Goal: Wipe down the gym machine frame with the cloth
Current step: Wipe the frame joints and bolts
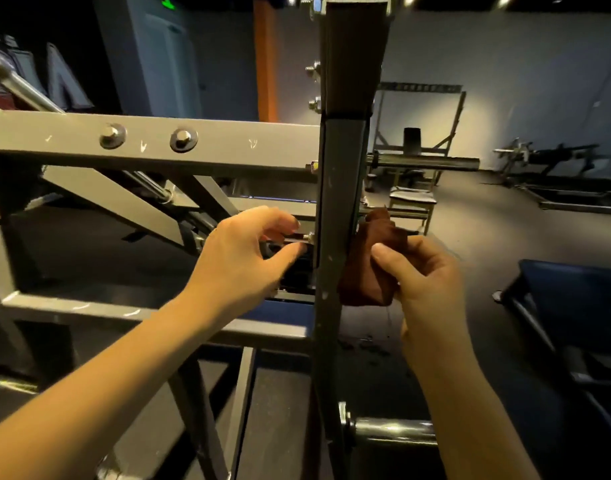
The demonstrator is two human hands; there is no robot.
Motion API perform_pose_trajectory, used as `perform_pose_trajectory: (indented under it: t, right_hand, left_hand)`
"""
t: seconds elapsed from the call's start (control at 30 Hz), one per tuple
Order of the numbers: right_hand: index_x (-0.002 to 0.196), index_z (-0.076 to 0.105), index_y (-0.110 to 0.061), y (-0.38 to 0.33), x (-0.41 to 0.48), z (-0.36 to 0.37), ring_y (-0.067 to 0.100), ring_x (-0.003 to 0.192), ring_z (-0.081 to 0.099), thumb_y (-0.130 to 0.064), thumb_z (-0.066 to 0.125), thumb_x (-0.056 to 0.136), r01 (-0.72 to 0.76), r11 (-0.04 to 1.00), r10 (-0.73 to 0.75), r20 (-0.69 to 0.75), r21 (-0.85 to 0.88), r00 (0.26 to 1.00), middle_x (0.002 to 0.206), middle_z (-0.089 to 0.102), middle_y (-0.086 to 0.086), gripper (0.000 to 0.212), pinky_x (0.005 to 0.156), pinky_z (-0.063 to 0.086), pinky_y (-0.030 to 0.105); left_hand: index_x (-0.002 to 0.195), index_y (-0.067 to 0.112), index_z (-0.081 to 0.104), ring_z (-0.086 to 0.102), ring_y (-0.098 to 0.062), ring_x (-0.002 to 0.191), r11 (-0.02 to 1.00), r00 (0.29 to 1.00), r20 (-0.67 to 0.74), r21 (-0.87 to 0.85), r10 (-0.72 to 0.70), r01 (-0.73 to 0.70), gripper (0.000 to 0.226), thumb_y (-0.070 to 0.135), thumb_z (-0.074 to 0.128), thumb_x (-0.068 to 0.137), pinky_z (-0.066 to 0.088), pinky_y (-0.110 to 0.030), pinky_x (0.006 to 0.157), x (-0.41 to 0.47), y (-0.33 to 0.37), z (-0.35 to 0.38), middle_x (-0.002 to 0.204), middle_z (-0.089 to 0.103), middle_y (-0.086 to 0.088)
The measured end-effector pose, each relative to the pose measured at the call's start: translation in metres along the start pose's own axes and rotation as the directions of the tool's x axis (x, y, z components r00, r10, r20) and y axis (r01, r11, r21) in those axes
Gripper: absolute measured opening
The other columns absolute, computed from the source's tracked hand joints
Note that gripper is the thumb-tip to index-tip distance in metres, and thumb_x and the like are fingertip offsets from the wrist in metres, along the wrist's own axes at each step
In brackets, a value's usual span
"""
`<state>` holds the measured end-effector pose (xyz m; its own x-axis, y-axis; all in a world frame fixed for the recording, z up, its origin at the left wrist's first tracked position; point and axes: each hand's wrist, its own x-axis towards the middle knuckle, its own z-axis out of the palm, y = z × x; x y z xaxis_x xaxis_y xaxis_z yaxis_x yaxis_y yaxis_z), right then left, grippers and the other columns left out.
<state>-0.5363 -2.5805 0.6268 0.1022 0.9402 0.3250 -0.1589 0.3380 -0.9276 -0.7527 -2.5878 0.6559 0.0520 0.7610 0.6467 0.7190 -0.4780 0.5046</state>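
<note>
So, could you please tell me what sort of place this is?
Most likely a gym: a grey steel machine frame stands up close, a chrome barbell sleeve juts out behind, and more weight equipment lines the far wall.

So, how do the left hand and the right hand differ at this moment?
The right hand grips the brown cloth against the right side of the upright post; the left hand holds no cloth. The left hand's fingers are curled loosely by a bolt left of the post; the right hand's are pinched shut. Both are bare.

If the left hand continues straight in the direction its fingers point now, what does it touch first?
Most likely the small silver bolt protruding from the grey upright metal post; the left hand points right, its fingertips almost on it. Depth is unclear.
</note>
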Motion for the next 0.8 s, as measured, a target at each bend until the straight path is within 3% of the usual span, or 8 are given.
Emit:
perform_pose_trajectory:
  t: [0.17,0.27,0.37,0.47,0.6,0.67,0.8]
  right_hand:
    - [0.103,0.066,-0.026,0.002,-0.008,0.021,0.006,0.102,0.069,-0.019,0.072,0.089,0.072,0.992,-0.085,-0.137,-0.100,0.987,0.099,0.073,-0.016,0.017,0.087,0.060,0.037]
    - [0.101,0.067,-0.027,0.009,-0.019,0.032,0.012,0.102,0.069,-0.019,0.073,0.089,0.085,0.984,-0.122,-0.245,-0.156,0.962,0.102,0.073,-0.007,0.016,0.082,0.062,0.036]
    - [0.100,0.068,-0.026,0.010,-0.030,0.049,0.014,0.100,0.070,-0.021,0.073,0.088,0.108,0.973,-0.178,-0.360,-0.205,0.916,0.101,0.073,-0.004,0.015,0.076,0.062,0.031]
    - [0.110,0.066,-0.017,0.003,-0.036,0.072,0.011,0.098,0.070,-0.017,0.070,0.091,0.178,0.964,-0.247,-0.420,-0.197,0.874,0.100,0.074,-0.005,0.019,0.074,0.060,0.025]
    - [0.123,0.062,-0.019,0.007,-0.028,0.103,0.004,0.104,0.069,-0.011,0.070,0.092,0.225,0.944,-0.322,-0.520,-0.242,0.791,0.108,0.072,-0.014,0.032,0.083,0.060,0.024]
    - [0.112,0.067,-0.022,0.016,-0.023,0.114,0.003,0.098,0.071,-0.012,0.072,0.091,0.184,0.926,-0.348,-0.558,-0.330,0.753,0.103,0.074,-0.014,0.023,0.082,0.059,0.025]
    - [0.095,0.068,-0.023,0.023,-0.020,0.134,0.006,0.086,0.074,-0.011,0.071,0.092,0.155,0.940,-0.315,-0.597,-0.304,0.738,0.091,0.077,-0.008,0.013,0.071,0.058,0.019]
  left_hand:
    - [0.119,0.018,0.070,0.062,-0.008,0.103,0.993,0.993,0.026,-0.011,0.118,-0.118,0.035,0.037,0.069,0.090,0.057,-0.031,0.092,0.021,-0.028,0.000,0.111,0.067,0.006]
    - [0.119,0.018,0.070,0.060,-0.011,0.104,0.975,0.974,0.057,-0.043,0.220,-0.218,0.036,0.042,0.066,0.092,0.057,-0.033,0.091,0.031,-0.040,0.006,0.112,0.065,0.005]
    - [0.121,0.016,0.068,0.060,-0.014,0.103,0.943,0.950,-0.010,-0.115,0.313,-0.312,0.036,0.039,0.065,0.093,0.057,-0.031,0.088,0.044,-0.050,0.005,0.113,0.063,0.002]
    - [0.131,0.015,0.062,0.058,-0.016,0.105,0.919,0.934,-0.078,-0.166,0.349,-0.357,0.045,0.036,0.068,0.091,0.054,-0.032,0.090,0.063,-0.054,-0.002,0.118,0.061,-0.002]
    - [0.140,0.013,0.058,0.055,-0.019,0.115,0.885,0.898,-0.030,-0.157,0.439,-0.438,0.051,0.031,0.069,0.094,0.050,-0.038,0.100,0.084,-0.052,-0.006,0.126,0.061,-0.005]
    - [0.136,0.013,0.063,0.056,-0.021,0.117,0.878,0.894,-0.012,-0.178,0.449,-0.444,0.045,0.029,0.070,0.095,0.050,-0.045,0.101,0.086,-0.052,-0.003,0.127,0.064,-0.005]
    - [0.137,0.016,0.062,0.055,-0.020,0.114,0.883,0.903,0.004,-0.211,0.430,-0.420,0.045,0.028,0.070,0.094,0.047,-0.047,0.103,0.085,-0.056,0.001,0.123,0.066,-0.003]
